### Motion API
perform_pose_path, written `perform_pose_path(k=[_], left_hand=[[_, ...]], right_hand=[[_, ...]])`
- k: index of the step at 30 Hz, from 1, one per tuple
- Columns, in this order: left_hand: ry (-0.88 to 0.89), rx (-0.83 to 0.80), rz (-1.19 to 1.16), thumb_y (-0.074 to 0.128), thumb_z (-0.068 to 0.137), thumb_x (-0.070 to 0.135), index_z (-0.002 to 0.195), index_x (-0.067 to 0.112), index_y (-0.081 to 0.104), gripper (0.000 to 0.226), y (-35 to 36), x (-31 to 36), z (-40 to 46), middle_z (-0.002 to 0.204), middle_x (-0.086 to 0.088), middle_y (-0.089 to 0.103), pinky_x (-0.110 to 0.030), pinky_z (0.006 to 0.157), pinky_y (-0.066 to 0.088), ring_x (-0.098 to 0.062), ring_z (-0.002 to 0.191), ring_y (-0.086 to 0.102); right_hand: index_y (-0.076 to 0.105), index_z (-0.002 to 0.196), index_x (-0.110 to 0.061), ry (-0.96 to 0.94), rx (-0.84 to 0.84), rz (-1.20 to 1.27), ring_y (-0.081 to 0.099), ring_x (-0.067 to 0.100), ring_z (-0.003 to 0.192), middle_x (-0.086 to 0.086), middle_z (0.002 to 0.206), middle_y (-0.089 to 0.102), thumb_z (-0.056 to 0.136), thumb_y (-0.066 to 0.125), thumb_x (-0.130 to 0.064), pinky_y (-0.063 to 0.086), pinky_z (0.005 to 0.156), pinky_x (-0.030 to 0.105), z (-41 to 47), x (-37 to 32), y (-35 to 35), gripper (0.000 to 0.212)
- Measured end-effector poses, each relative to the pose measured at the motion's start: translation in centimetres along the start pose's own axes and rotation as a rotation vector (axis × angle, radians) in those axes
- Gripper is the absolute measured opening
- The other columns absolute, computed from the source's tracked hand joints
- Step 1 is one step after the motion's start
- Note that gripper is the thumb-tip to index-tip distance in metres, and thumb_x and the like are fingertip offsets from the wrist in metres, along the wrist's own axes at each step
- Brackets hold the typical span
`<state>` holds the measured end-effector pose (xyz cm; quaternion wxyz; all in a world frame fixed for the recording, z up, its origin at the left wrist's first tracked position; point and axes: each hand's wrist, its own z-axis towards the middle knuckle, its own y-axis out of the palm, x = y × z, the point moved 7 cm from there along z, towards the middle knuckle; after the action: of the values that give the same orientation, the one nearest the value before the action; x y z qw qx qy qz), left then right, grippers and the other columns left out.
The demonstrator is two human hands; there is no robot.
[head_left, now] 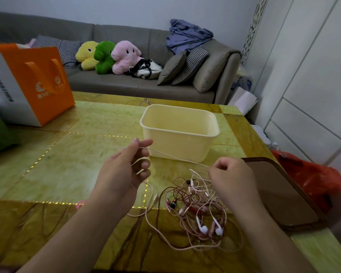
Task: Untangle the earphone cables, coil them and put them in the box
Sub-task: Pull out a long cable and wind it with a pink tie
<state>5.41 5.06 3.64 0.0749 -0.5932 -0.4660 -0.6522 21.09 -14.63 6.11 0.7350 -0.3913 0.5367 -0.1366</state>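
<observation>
The left hand [124,170] pinches one white cable [173,157] in a narrow grip while the right hand [229,178] holds its other stretch taut, apparently to draw it free of the tangle [195,209] lying on the desk [57,164] just before the open box [179,131].

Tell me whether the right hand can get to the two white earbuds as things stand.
Probably yes. The white earbuds lie exposed atop the tangle, just below the right hand, nothing covering them. But that hand pinches the white cable stretched to the left hand, so must release first.
</observation>
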Motion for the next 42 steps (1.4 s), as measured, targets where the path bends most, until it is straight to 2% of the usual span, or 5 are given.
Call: perform_pose_path(k=[6,12,19,28,42], left_hand=[[-0.059,-0.222,0.426,0.065,0.101,0.023,0.099,0.001,0.081,0.027,2.9,-2.7,-1.6,0.077,-0.008,0.067,-0.025,0.050,0.041,-0.014,0.057,0.053],[0.098,-0.206,0.593,0.071,0.098,0.016,0.079,0.015,0.083,0.023,3.2,-2.2,-1.9,0.065,-0.008,0.067,-0.027,0.046,0.043,-0.019,0.053,0.053],[0.076,-0.216,0.481,0.066,0.101,0.019,0.100,0.014,0.083,0.017,3.5,-1.8,-1.8,0.066,-0.009,0.063,-0.029,0.046,0.037,-0.022,0.047,0.050],[0.020,-0.052,0.197,0.063,0.102,0.023,0.098,0.003,0.077,0.025,1.1,-0.2,-0.9,0.075,-0.005,0.061,-0.023,0.047,0.040,-0.016,0.054,0.050],[-0.019,-0.214,0.557,0.070,0.096,0.004,0.097,-0.001,0.075,0.008,1.9,-0.6,-1.2,0.076,-0.013,0.071,-0.031,0.057,0.052,-0.023,0.068,0.066]], right_hand=[[0.042,0.156,-0.033,-0.251,-0.473,0.351,0.054,-0.001,0.134,-0.016,0.147,0.051,0.090,0.072,-0.002,0.052,0.110,0.029,-2.8,-4.2,3.9,0.079],[0.061,0.143,-0.013,-0.013,-0.766,0.993,0.070,0.023,0.119,0.010,0.139,0.068,0.069,0.053,-0.007,0.057,0.106,0.048,-3.3,-4.3,5.0,0.075],[0.064,0.123,0.000,0.082,-0.703,0.857,0.045,0.012,0.051,0.014,0.079,0.057,0.107,0.053,0.001,0.035,0.043,0.022,-3.1,-3.4,6.1,0.020],[0.070,0.070,-0.018,0.057,-0.511,0.515,0.038,0.016,0.047,0.004,0.057,0.046,0.097,0.047,0.002,0.032,0.045,0.028,-1.5,-1.8,4.7,0.041],[0.074,0.088,-0.012,-0.236,-0.475,0.528,0.043,0.001,0.050,-0.013,0.056,0.052,0.101,0.070,-0.014,0.034,0.050,0.016,-1.5,-3.4,3.1,0.015]])
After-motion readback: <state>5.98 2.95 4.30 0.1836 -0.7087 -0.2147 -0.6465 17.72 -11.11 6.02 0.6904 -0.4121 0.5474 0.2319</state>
